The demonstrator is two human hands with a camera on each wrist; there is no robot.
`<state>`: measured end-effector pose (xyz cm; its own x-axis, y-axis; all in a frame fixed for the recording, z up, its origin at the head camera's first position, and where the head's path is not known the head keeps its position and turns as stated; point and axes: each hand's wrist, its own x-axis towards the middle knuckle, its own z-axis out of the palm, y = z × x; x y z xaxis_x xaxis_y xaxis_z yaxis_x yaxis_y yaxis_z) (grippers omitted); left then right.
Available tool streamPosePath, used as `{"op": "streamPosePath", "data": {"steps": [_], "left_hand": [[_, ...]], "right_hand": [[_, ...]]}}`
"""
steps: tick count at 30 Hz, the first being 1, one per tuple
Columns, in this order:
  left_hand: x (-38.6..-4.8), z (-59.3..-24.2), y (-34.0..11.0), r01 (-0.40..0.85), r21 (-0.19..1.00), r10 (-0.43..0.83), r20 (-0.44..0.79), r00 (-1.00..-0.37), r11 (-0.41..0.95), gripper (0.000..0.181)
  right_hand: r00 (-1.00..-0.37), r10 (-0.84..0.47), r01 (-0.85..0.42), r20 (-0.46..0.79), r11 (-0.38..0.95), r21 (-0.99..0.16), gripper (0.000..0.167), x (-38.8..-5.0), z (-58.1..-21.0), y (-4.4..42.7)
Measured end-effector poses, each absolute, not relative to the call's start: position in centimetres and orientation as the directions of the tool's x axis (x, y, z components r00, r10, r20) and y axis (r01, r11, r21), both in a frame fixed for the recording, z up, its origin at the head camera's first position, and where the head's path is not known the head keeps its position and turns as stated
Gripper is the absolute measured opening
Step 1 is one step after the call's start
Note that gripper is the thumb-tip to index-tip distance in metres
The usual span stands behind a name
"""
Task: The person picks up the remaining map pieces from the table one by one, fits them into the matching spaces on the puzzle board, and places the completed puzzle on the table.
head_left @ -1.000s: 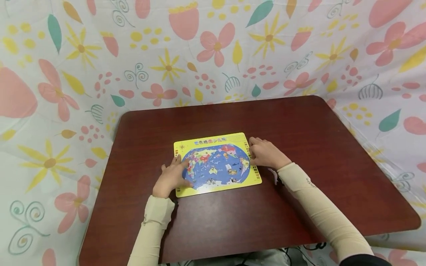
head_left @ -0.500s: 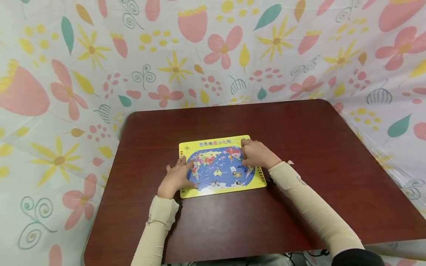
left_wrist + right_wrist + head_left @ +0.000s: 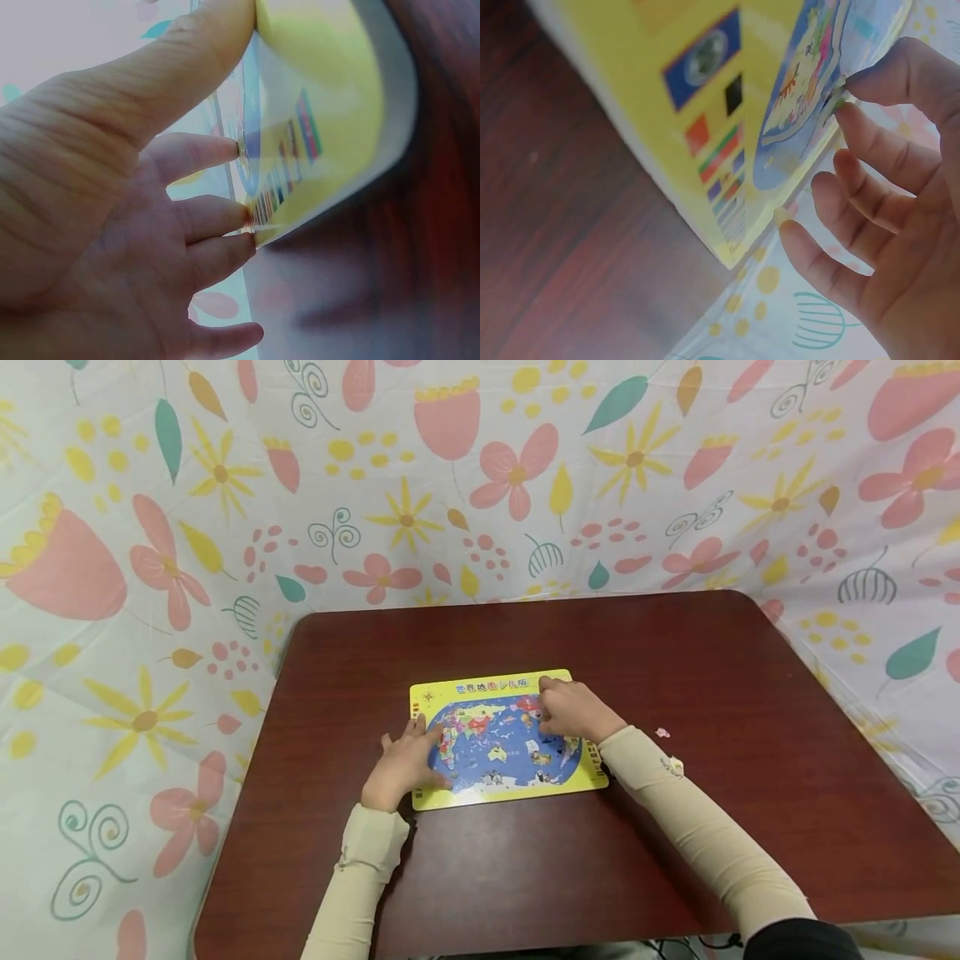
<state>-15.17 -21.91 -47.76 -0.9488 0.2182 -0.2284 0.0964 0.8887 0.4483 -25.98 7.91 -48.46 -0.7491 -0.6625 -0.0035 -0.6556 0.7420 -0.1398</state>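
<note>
While lying flat on the table (image 3: pixel 517 881), the yellow-bordered board (image 3: pixel 513 743) with its printed map is partly covered from both sides. Left hand (image 3: pixel 405 764): over the left border, fingers spread, tips touching the surface, nothing gripped. Right hand (image 3: pixel 577 708): over the map's upper right, thumb and index finger pinching a small piece (image 3: pixel 838 96), mostly hidden; remaining fingers loosely bent. Right of this hand, a pink scrap (image 3: pixel 662 732) lies on the table. A pale yellow scrap (image 3: pixel 677 766) shows against the right sleeve (image 3: pixel 705 827); cannot tell whether on it or beside it. Left sleeve (image 3: pixel 360 868) lies over the table's near left part. Behind the table, patterned cloth (image 3: pixel 450 485); dark cables (image 3: pixel 722 942) below its near edge.
</note>
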Motion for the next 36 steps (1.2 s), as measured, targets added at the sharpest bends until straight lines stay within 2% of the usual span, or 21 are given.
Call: {"op": "streamPosePath", "data": {"steps": [12, 18, 27, 36], "left_hand": [[-15.4, -47.8, -21.8, 0.121, 0.428, 0.230, -0.213, -0.950, 0.895, 0.099], [-15.3, -47.9, -21.8, 0.110, 0.438, 0.226, -0.223, -0.948, 0.892, 0.099], [-15.0, -47.9, -21.7, 0.112, 0.444, 0.232, -0.227, -0.946, 0.889, 0.099], [-14.9, -47.6, -21.9, 0.114, 0.433, 0.230, -0.226, -0.947, 0.894, 0.098]], "right_hand": [[-0.731, -0.681, -0.654, -0.043, 0.717, -0.241, 0.034, -25.8, -48.1, 8.4], [-0.745, -0.663, -0.634, -0.070, 0.737, -0.233, 0.023, -25.8, -48.1, 7.9], [-0.786, -0.607, -0.557, -0.116, 0.777, -0.295, 0.019, -25.4, -47.5, 8.5], [-0.736, -0.671, -0.638, -0.088, 0.731, -0.240, 0.013, -24.9, -47.0, 10.4]]}}
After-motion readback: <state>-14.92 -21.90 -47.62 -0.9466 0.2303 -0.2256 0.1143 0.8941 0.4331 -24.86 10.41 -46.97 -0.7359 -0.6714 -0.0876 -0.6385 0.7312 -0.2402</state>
